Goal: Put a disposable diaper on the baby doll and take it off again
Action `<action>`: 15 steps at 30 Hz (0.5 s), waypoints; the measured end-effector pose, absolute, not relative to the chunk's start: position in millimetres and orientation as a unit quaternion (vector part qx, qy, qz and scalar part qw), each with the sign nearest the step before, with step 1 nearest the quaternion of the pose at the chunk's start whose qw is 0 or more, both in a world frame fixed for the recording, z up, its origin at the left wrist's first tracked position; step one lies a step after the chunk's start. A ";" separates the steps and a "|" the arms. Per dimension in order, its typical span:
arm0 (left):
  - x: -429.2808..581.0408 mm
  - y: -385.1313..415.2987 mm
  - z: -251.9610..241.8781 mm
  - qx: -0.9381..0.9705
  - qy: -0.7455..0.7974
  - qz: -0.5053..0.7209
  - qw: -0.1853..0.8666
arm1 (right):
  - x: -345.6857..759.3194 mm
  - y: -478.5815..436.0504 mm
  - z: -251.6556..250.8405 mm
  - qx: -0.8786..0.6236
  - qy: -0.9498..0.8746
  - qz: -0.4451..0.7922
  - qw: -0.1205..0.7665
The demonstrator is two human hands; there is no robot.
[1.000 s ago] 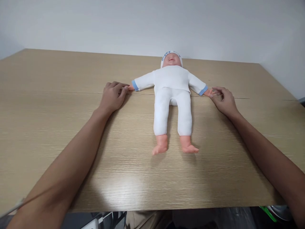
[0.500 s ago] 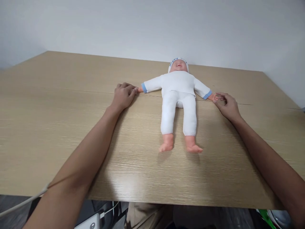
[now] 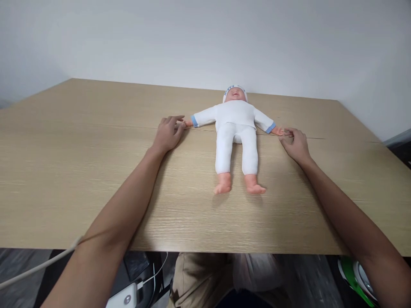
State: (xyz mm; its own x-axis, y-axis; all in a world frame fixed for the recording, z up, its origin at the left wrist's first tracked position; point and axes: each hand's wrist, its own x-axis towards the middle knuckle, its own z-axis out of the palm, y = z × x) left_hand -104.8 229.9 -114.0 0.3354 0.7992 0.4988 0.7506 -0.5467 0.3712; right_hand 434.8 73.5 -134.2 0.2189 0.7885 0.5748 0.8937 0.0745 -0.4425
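White cloth covers the doll (image 3: 236, 115), which lies on its back on the wooden tabletop (image 3: 96, 171), capped head toward twelve o'clock and bare feet (image 3: 222, 187) toward six. From the left grip (image 3: 167, 133), the doll's body lies at roughly three o'clock, one small doll hand (image 3: 189, 123) right at the thumb and fingertips, the index finger extended. From the right grip (image 3: 298, 145), the body lies at about ten o'clock, and the other doll hand (image 3: 278, 131) meets the bent thumb and fingers. Whether either grip pinches that hand or merely touches it, I cannot tell. Blue cuffs (image 3: 194, 121) edge both sleeves. Toward eight o'clock from the doll, a pale cable (image 3: 41, 269) runs by the left forearm.
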 end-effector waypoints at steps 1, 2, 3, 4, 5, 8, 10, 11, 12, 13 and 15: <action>-104.6 229.3 -113.9 0.823 0.466 0.321 0.043 | 433.3 72.3 -134.7 -0.678 -0.620 -0.068 0.389; -104.4 229.3 -113.9 0.830 0.460 0.313 0.049 | 431.7 71.1 -135.2 -0.678 -0.620 -0.068 0.389; -104.3 229.6 -114.0 0.835 0.456 0.303 0.055 | 430.2 69.9 -135.5 -0.679 -0.620 -0.067 0.388; -104.2 230.2 -114.2 0.837 0.456 0.295 0.060 | 428.8 68.7 -135.7 -0.680 -0.620 -0.066 0.386; -104.2 230.9 -114.5 0.838 0.458 0.289 0.064 | 427.5 67.5 -135.8 -0.681 -0.620 -0.065 0.384; -104.3 233.3 -115.7 0.837 0.461 0.284 0.075 | 424.1 63.8 -136.1 -0.682 -0.623 -0.063 0.377; -104.6 234.8 -116.8 0.838 0.459 0.284 0.079 | 422.2 61.9 -136.3 -0.679 -0.628 -0.062 0.375; -104.9 235.7 -117.5 0.838 0.459 0.283 0.080 | 421.4 61.2 -136.4 -0.677 -0.630 -0.063 0.374; -105.3 236.6 -118.2 0.838 0.460 0.281 0.081 | 420.7 60.8 -136.4 -0.676 -0.632 -0.065 0.374; -105.6 237.5 -119.0 0.838 0.462 0.277 0.081 | 420.1 60.5 -136.4 -0.676 -0.632 -0.066 0.373; -106.2 239.2 -120.4 0.839 0.467 0.269 0.077 | 419.3 60.5 -136.3 -0.680 -0.629 -0.068 0.370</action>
State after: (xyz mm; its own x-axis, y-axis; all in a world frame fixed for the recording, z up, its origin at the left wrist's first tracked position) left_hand -106.2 239.2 -120.4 0.4187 0.8254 0.3788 0.7427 -0.5512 0.3802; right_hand 419.3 60.5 -136.3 0.1988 0.8059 0.5576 0.9061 0.0656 -0.4179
